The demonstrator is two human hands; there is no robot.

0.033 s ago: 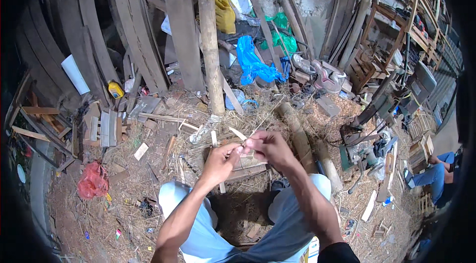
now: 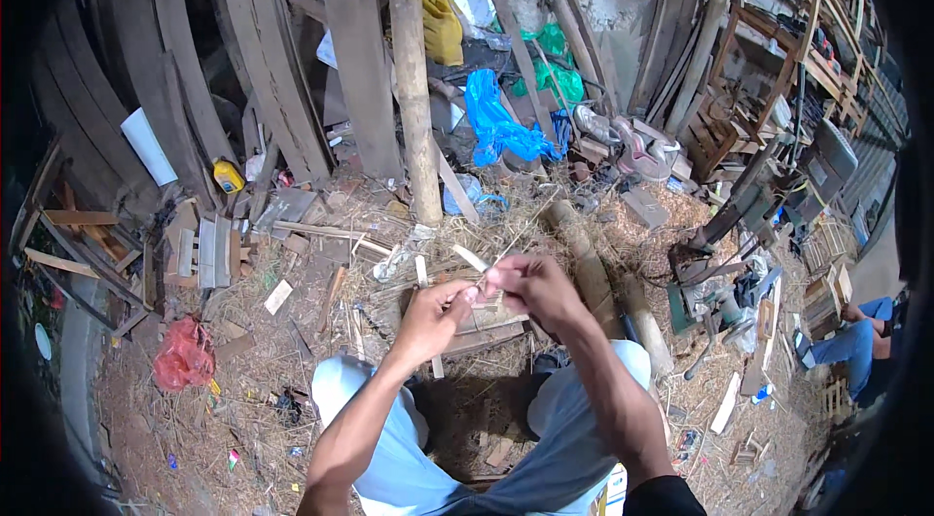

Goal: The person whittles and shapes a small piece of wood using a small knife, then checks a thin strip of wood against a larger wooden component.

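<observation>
My left hand (image 2: 434,322) and my right hand (image 2: 535,293) are close together over the ground, just beyond my knees. The left thumb and forefinger are pinched together; what they hold is too small to make out. Bent fingers of my right hand close on a short, pale, flat strip (image 2: 470,256), which juts out to the upper left. Whether it is wood or a blade I cannot tell. A thin straw-like stalk (image 2: 528,224) slants up to the right beside the fingers; I cannot tell whether it is held.
A bamboo pole (image 2: 414,107) stands upright ahead, with planks (image 2: 360,59) leaning at the left. Near the wall lies a blue plastic bag (image 2: 491,122). A red bag (image 2: 183,355) is at left, a green-based machine (image 2: 715,307) at right. Farther right, another person's leg (image 2: 848,346) shows.
My right hand has shifted slightly to the right, away from my left hand, and the pale strip has moved with it. The left hand stays almost still.
</observation>
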